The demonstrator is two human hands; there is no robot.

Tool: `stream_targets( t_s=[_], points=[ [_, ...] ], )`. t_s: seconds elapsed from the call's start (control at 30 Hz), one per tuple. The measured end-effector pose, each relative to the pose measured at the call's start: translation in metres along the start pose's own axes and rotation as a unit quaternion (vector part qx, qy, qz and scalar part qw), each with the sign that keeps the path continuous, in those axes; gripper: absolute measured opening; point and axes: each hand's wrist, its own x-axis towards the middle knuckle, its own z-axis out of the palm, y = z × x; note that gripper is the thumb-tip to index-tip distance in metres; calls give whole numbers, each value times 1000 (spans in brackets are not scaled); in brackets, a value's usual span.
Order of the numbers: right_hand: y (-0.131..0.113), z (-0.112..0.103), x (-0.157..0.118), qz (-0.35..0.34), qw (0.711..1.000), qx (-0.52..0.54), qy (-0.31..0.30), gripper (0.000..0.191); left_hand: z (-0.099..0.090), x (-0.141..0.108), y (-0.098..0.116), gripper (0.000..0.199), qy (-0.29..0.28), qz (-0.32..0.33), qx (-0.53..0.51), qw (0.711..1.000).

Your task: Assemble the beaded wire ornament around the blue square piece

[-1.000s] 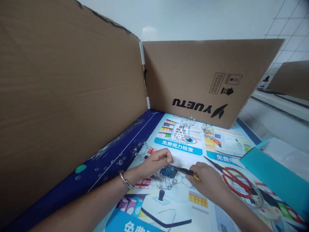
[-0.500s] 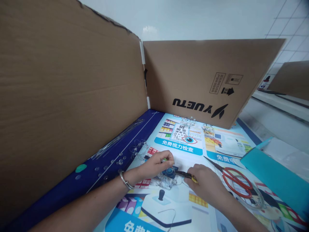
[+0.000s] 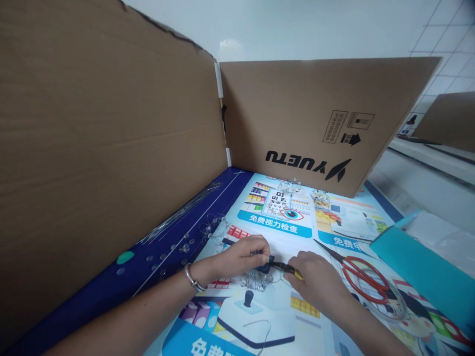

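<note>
Checking the left hand [image 3: 241, 257], silver bangle [image 3: 192, 277] on its wrist: what do the fingers hold?

Fingers closed over a small blue square plate [image 3: 265, 267], mostly hidden beneath them. They appear set there to stop it shifting.

And the right hand [image 3: 315, 279]?

Fingers closed round yellow-handled, black-nosed pliers [image 3: 285, 269]. The nose reaches the plate's right edge, which suggests a grip chosen for close work.

Surroundings, taken from the plate?

Just below it, a cluster of clear beads on thin wire [image 3: 256, 280]. Well right, red-handled scissors [image 3: 365, 279]. Well left, loose clear beads [image 3: 170, 254] on a navy strip [image 3: 122, 269]. Beyond it, a brown cardboard panel [image 3: 293, 113] stands upright. Beneath it, a pale-blue printed poster [image 3: 274, 231].
</note>
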Motion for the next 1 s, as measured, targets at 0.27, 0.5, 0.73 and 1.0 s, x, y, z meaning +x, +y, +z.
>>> stream_targets(
  t_s=[0.27, 0.5, 0.73, 1.0],
  points=[
    [3, 3, -2, 0, 1000, 9, 13, 19, 3, 0, -7, 21, 51, -70, -181, 980],
    [6, 8, -2, 2, 998, 20, 57, 17, 3, 1, -6, 20, 113, -88, -143, 979],
    [-2, 19, -1, -3, 995, 18, 98, 16, 6, 2, 2, 15, 151, -95, -82, 981],
    [-3, 27, -3, -7, 993, 18, 115, 18, 9, 2, 6, 13, 153, -103, -92, 979]
  ],
)
